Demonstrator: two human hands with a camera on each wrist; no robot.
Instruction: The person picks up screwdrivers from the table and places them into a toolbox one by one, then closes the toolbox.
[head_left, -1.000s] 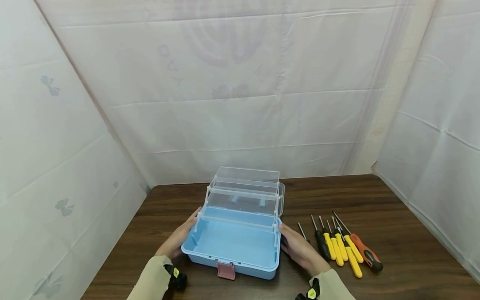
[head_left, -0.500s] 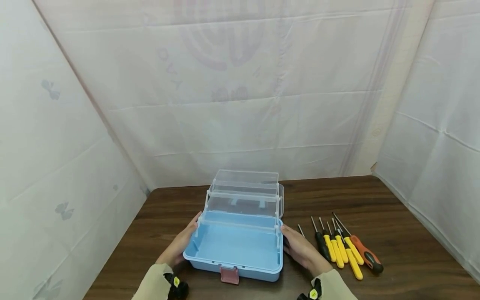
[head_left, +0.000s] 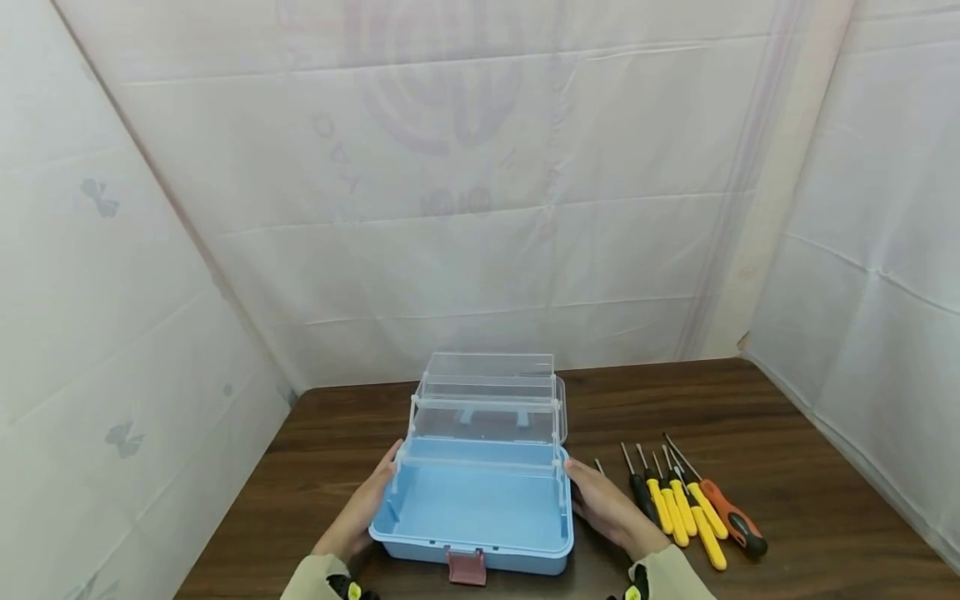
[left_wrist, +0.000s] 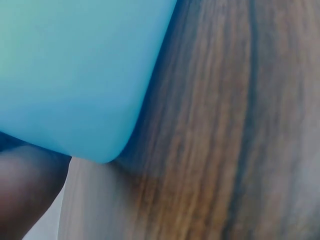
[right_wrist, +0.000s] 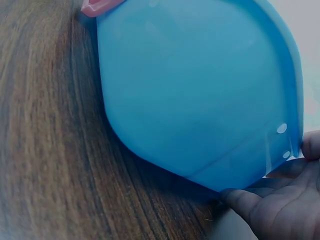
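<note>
An opened light-blue toolbox (head_left: 480, 508) with a pink latch (head_left: 467, 567) rests on the table, its clear lid and trays (head_left: 487, 392) swung up behind it. My left hand (head_left: 366, 504) holds the box's left side. On the right side my right hand (head_left: 606, 507) grips the box; in the right wrist view its thumb is at the rim and fingertips touch the lower edge of the wall (right_wrist: 200, 100). The left wrist view shows the box's blue wall (left_wrist: 85, 75) and one blurred finger (left_wrist: 30, 185) against it; the other left fingers are hidden there.
Right of the box lie several screwdrivers: yellow-handled ones (head_left: 678, 508), a black-handled one (head_left: 643, 498) and an orange-and-black one (head_left: 735, 521). Another shaft (head_left: 599, 467) shows just behind my right hand. White sheeting (head_left: 480, 208) walls the dark wooden table (head_left: 300, 483) at the back and sides.
Both hands have turned the toolbox slightly, its front moving to the right and nearer me. The head view has tilted up a little. The screwdrivers have stayed in place.
</note>
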